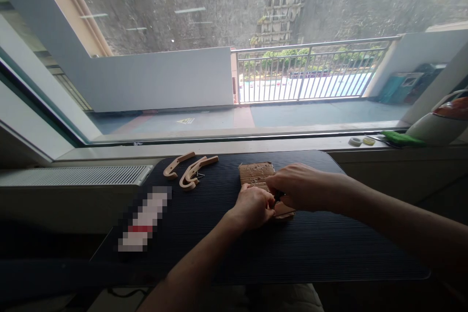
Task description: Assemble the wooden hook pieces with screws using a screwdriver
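A piece of corrugated cardboard (256,168), its upper surface pitted with small holes, lies on the black table (204,248). My left hand (253,205) rests on the cardboard's left side with its fingers bent together; whatever they grip is hidden. Just to the right, my right hand (295,185) is closed around a small dark tool (279,196), of which only a bit shows between the hands. Curved wooden hooks (174,165) lie at the table's back left, with a few small screws (199,175) beside them.
A blurred-out flat item (144,222) lies on the table's left side. The windowsill (234,145) behind holds tape rolls (354,141), a green cloth-like thing (404,138) and a white rounded vessel (442,124). A white radiator (80,175) stands at the left.
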{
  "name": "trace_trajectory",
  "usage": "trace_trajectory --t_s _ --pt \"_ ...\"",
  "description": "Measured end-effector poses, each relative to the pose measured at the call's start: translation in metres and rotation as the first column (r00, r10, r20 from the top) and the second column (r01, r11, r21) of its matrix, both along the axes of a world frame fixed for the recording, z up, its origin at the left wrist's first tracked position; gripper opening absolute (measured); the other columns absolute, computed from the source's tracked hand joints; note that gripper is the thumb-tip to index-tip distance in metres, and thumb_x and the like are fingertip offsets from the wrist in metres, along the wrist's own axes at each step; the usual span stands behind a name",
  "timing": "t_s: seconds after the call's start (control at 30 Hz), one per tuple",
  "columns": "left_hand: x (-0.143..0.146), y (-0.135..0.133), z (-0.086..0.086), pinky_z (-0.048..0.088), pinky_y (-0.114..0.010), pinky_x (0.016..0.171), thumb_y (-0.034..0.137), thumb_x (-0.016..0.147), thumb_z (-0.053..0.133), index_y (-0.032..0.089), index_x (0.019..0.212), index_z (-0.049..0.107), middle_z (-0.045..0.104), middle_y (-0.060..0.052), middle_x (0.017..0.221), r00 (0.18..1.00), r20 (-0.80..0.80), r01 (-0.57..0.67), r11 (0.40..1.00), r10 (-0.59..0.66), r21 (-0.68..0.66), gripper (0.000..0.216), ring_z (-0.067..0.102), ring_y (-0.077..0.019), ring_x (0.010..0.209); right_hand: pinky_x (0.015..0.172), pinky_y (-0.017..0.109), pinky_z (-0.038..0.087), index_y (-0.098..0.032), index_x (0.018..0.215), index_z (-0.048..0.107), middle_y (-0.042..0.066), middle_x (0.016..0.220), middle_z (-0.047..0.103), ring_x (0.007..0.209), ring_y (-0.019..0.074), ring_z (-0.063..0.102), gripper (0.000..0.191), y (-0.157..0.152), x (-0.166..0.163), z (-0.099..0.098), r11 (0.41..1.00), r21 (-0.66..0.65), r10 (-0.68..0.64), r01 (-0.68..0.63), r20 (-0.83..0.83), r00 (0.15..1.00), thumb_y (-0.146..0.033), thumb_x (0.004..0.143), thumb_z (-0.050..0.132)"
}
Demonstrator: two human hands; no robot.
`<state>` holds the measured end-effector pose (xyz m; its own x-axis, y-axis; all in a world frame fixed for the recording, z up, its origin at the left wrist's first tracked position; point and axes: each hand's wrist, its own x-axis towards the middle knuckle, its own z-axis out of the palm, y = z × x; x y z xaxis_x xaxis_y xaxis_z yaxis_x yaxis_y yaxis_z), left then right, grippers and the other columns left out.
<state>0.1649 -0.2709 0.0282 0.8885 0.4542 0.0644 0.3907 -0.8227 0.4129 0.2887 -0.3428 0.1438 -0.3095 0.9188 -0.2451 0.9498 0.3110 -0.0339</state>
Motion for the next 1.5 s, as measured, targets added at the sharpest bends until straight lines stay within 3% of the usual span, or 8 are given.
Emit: trace_trajectory --t_s 0.27,0.67,0.83,0.97,1.2,1.5 --pt "-0.002 -0.002 0.002 0.028 -0.047 0.098 0.025 0.074 0.061 0.021 0.062 0.065 0.067 0.003 0.064 1.000 0.006 0.010 0.999 -0.010 -0.032 0.014 0.060 -0.0155 0.072 0.053 0.024 0.027 -0.021 0.076 0.067 0.001 0.077 0.067 0.073 0.0163 0.061 0.015 -0.001 -0.010 0.006 1.000 0.001 -0.017 0.017 0.063 0.998 -0.010 0.075 0.056" --pt "-0.002 -0.003 -0.001 0.030 -0.040 0.099 0.028 0.076 0.061 0.024 0.073 0.071 0.071 0.001 0.076 1.000 -0.005 -0.005 1.000 0.005 -0.017 0.011 0.062 -0.0179 0.081 0.047 0.026 0.027 -0.015 0.072 0.071 0.008 0.067 0.068 0.067 0.0207 0.063 0.014 0.002 -0.021 0.012 0.997 -0.013 -0.065 0.070 0.240 0.969 -0.014 0.073 0.057" --pt "-0.003 -0.004 0.002 0.029 -0.042 0.101 0.026 0.077 0.059 0.025 0.075 0.071 0.072 0.001 0.076 1.000 -0.008 -0.015 0.999 0.015 -0.028 0.013 0.062 -0.0180 0.081 0.048 0.026 0.029 -0.014 0.071 0.070 0.010 0.065 0.066 0.066 0.0212 0.063 0.015 -0.001 -0.021 0.013 0.998 0.007 -0.070 0.070 0.210 0.975 -0.016 0.077 0.056" --pt "-0.002 -0.004 0.003 0.028 -0.043 0.101 0.028 0.077 0.060 0.025 0.076 0.071 0.072 0.001 0.076 1.000 -0.015 -0.019 0.999 0.018 -0.035 0.012 0.062 -0.0184 0.081 0.049 0.025 0.029 -0.017 0.082 0.069 0.006 0.073 0.067 0.070 0.0218 0.063 0.012 -0.002 -0.016 0.017 0.997 -0.020 -0.065 0.070 0.175 0.982 -0.021 0.072 0.062" --pt "0.000 -0.003 -0.001 0.031 -0.041 0.098 0.030 0.077 0.059 0.024 0.074 0.071 0.071 0.000 0.073 1.000 -0.002 -0.021 1.000 0.021 0.007 0.014 0.062 -0.0182 0.078 0.052 0.025 0.030 -0.017 0.078 0.067 0.005 0.077 0.067 0.074 0.0180 0.062 0.017 -0.002 -0.012 0.016 0.999 -0.030 -0.033 0.038 0.153 0.988 -0.009 0.073 0.053" --pt "-0.002 -0.005 0.000 0.027 -0.044 0.100 0.030 0.077 0.059 0.024 0.073 0.070 0.071 0.001 0.070 1.000 -0.007 -0.028 0.999 0.028 -0.017 0.013 0.061 -0.0168 0.075 0.051 0.027 0.031 -0.014 0.073 0.068 0.010 0.069 0.067 0.066 0.0206 0.062 0.022 -0.002 -0.008 0.009 0.993 0.052 -0.112 0.104 0.190 0.975 -0.025 0.081 0.051"
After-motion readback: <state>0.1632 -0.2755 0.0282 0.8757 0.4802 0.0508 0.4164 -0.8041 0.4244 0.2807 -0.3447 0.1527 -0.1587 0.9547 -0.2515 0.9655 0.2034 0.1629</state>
